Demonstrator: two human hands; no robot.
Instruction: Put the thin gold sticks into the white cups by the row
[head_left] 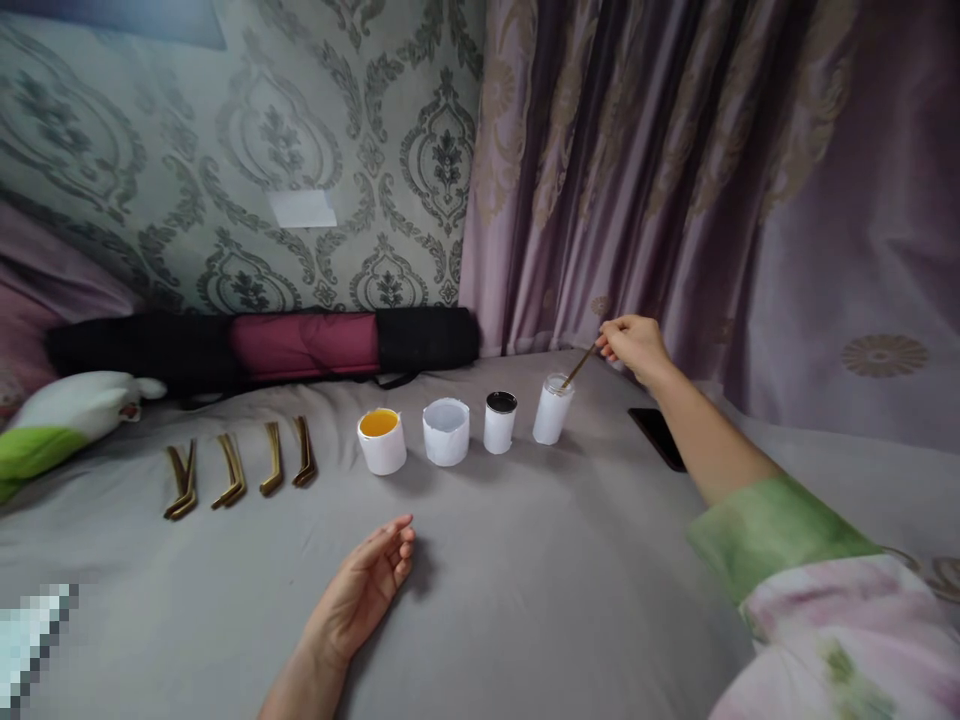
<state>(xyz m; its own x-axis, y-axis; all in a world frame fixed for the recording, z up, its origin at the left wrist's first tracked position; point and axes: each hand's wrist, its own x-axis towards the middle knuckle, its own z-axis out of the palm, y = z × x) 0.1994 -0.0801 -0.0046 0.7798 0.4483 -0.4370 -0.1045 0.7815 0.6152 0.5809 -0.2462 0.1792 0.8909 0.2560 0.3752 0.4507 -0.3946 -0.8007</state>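
Well, leftmost lie four bent, gold-coloured bundles of slender pieces [274,460], well apart from the rest. Nearer me, the left hand [367,580] is empty, fingers loosely curled, with bare grey sheet [555,560] to its right. Beyond it runs a row: a squat white cup with orange contents [382,455], a squat white cup, pale inside [446,440], and a narrower white cup, dark on top [499,430]. Then a tall white cylinder [553,415] stands upright; a thin brownish-gold stick [579,366] slants down leftward into its mouth, pinched by the right hand [634,345], clearly the nearer. I can't make out its lower tip. Purple patterned curtain [600,180] bounds the back; a flat black phone-like slab [654,435] lies under the forearm.
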